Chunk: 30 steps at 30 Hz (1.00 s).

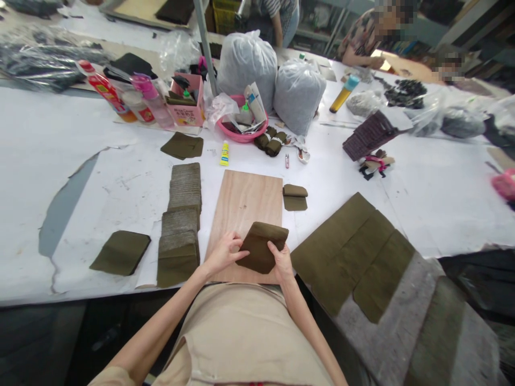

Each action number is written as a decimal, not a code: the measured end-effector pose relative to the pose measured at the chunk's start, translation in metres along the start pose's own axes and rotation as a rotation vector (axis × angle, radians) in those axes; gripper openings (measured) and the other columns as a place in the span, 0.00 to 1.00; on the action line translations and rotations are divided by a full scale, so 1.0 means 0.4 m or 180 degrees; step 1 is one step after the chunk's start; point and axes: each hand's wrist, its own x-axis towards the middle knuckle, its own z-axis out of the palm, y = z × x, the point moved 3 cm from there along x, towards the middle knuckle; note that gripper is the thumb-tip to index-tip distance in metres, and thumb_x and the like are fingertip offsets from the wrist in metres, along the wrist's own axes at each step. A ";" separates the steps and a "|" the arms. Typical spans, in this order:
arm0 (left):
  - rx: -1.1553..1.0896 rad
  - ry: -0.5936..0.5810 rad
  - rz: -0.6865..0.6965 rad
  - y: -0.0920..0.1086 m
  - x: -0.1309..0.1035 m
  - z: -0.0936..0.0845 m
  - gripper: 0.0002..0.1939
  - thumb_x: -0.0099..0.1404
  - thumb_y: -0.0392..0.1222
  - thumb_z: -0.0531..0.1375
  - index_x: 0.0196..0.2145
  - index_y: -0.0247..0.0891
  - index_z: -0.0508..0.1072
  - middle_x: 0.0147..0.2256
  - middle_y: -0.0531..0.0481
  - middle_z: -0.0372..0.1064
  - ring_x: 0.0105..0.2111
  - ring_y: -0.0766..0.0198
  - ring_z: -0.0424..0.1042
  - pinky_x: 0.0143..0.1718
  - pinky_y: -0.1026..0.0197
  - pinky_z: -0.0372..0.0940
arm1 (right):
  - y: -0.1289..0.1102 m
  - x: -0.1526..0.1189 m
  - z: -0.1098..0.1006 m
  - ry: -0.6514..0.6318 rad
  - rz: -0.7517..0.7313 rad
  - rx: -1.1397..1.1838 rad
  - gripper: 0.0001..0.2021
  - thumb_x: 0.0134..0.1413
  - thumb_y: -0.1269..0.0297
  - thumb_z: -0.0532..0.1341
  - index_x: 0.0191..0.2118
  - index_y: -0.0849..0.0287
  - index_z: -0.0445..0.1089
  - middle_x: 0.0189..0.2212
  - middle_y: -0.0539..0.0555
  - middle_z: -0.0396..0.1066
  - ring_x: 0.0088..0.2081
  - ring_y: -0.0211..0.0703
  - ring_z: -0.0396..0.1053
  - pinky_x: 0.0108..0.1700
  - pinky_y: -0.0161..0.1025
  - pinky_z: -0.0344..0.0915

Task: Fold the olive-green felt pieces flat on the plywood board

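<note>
Over the near end of a wooden board (249, 198), a dark olive fabric piece (261, 244) is held up at a tilt. My right hand (282, 260) grips its right edge, thumb on top. At the left edge, my left hand (227, 252) pinches the fabric's lower corner between thumb and fingers. Left of the board lies a long overlapped row of olive fabric pieces (181, 220), and farther left a squared stack of them (120, 252). A small folded olive piece (295, 197) rests by the board's right edge.
Large olive panels (354, 252) overlap the table's right front edge. Behind the board are a yellow glue tube (224, 154), small snips (287, 161), a pink basin (241, 134) and stuffed plastic bags (247, 64). Bottles (107, 91) stand at back left. Other people work across the table.
</note>
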 end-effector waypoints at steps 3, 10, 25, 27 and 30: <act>-0.0195 -0.0677 -0.0255 -0.040 -0.041 0.031 0.17 0.60 0.55 0.58 0.26 0.37 0.74 0.34 0.49 0.66 0.35 0.61 0.66 0.38 0.61 0.61 | 0.003 0.004 -0.006 0.0009 0.0041 0.0030 0.24 0.44 0.64 0.68 0.50 0.55 0.67 0.41 0.51 0.76 0.44 0.46 0.73 0.51 0.46 0.68; -0.0870 -0.0795 -0.1083 -0.102 -0.045 0.019 0.26 0.50 0.57 0.64 0.41 0.36 0.73 0.37 0.45 0.73 0.38 0.57 0.71 0.39 0.59 0.64 | 0.005 0.010 -0.015 -0.0124 0.0035 -0.0141 0.23 0.45 0.64 0.68 0.50 0.55 0.68 0.42 0.52 0.76 0.46 0.46 0.72 0.55 0.48 0.65; -0.3393 0.0026 -0.1180 -0.010 0.072 0.101 0.24 0.55 0.47 0.65 0.46 0.32 0.72 0.39 0.44 0.76 0.36 0.58 0.74 0.39 0.58 0.68 | 0.033 0.033 -0.011 -0.0165 0.0285 -0.0407 0.20 0.45 0.61 0.67 0.46 0.57 0.68 0.43 0.54 0.75 0.43 0.46 0.73 0.49 0.45 0.69; -0.3329 0.0167 -0.1299 -0.017 0.074 0.118 0.22 0.55 0.46 0.64 0.45 0.31 0.73 0.39 0.44 0.76 0.36 0.58 0.73 0.40 0.59 0.67 | 0.041 0.041 -0.020 -0.0070 0.0328 -0.0541 0.22 0.44 0.60 0.67 0.47 0.58 0.68 0.43 0.54 0.75 0.43 0.46 0.73 0.48 0.44 0.69; -0.3396 0.0251 -0.1515 -0.030 0.072 0.140 0.22 0.55 0.45 0.64 0.45 0.31 0.73 0.39 0.44 0.76 0.37 0.58 0.74 0.40 0.58 0.68 | 0.061 0.051 -0.036 -0.0080 0.0506 -0.0795 0.22 0.43 0.60 0.68 0.46 0.60 0.68 0.41 0.56 0.75 0.41 0.47 0.73 0.46 0.44 0.70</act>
